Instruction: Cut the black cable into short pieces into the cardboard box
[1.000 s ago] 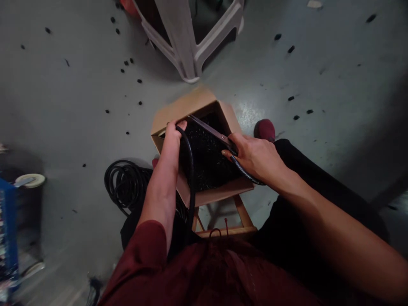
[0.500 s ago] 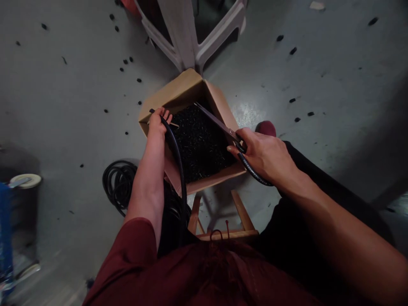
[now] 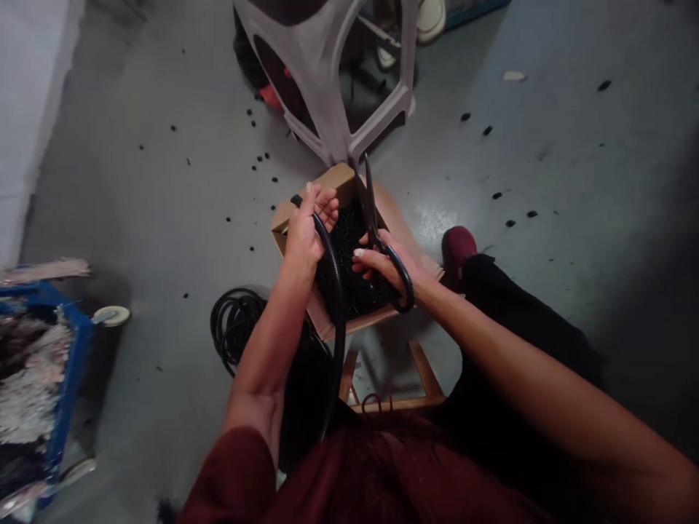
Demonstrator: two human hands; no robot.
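My left hand (image 3: pixel 311 222) grips a black ribbed hose (image 3: pixel 337 291) near its end, thumb along it and fingers partly curled. The hose runs down toward my lap. In my right hand (image 3: pixel 390 258) is a pair of scissors (image 3: pixel 370 200) with black handles, its blades slightly parted and pointing away from me. Both hands are above an open cardboard box (image 3: pixel 341 178), which holds a heap of small black pieces (image 3: pixel 357 280). The scissor blades are apart from the hose.
A grey plastic stool (image 3: pixel 328 80) stands just beyond the box. Coiled black hose (image 3: pixel 234 320) lies at my left. A blue wheeled cart (image 3: pixel 79 342) with scraps is at far left. Wooden legs (image 3: pixel 426 367) show below the box. Small black bits dot the floor.
The scissors have swung from pointing left to pointing away from me, and my right hand has come nearer the left. My view has shifted, showing more of the cart and stool.
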